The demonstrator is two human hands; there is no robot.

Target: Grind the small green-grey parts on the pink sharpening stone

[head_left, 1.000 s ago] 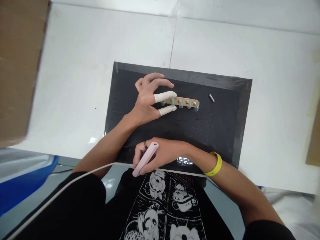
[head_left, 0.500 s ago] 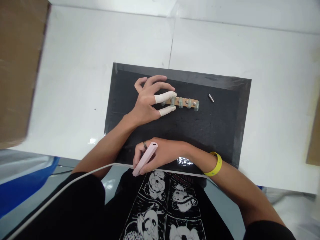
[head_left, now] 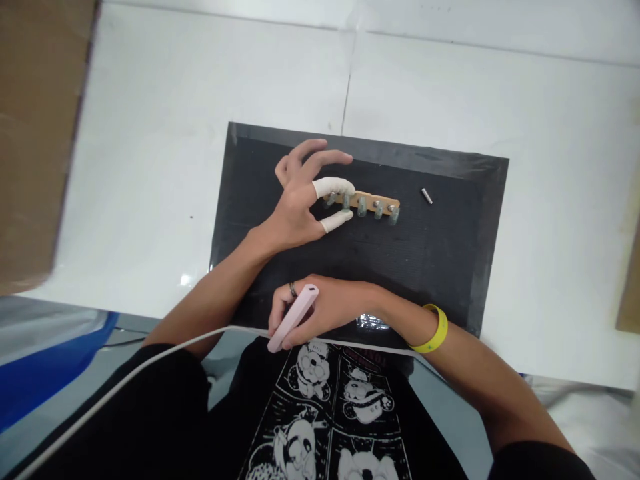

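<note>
My left hand (head_left: 300, 207) wears white finger cots on its thumb and index finger. Those two fingertips are closed about a greenish translucent nail tip (head_left: 347, 202) near the left end of a tan strip (head_left: 369, 199). Several similar nail tips stand along this strip, with shiny round metal bits between them. The other left fingers stretch away from it. Near the mat's front edge, my right hand (head_left: 330, 307) is wrapped round a pale pink pen-shaped device (head_left: 293, 319), from whose lower end a white cable (head_left: 150, 360) seems to run.
Under the strip is a black mat (head_left: 400, 253) on a white table (head_left: 150, 133). A small silvery-white cylinder (head_left: 427, 196) lies on the mat, right of the strip. Brown cardboard (head_left: 40, 133) borders the left side, with another brown piece (head_left: 630, 287) at the right edge.
The strip looks slightly turned, its nail tips slanting more than before. My left index finger bends a little more. The whole view has shifted slightly, and my right hand keeps its hold.
</note>
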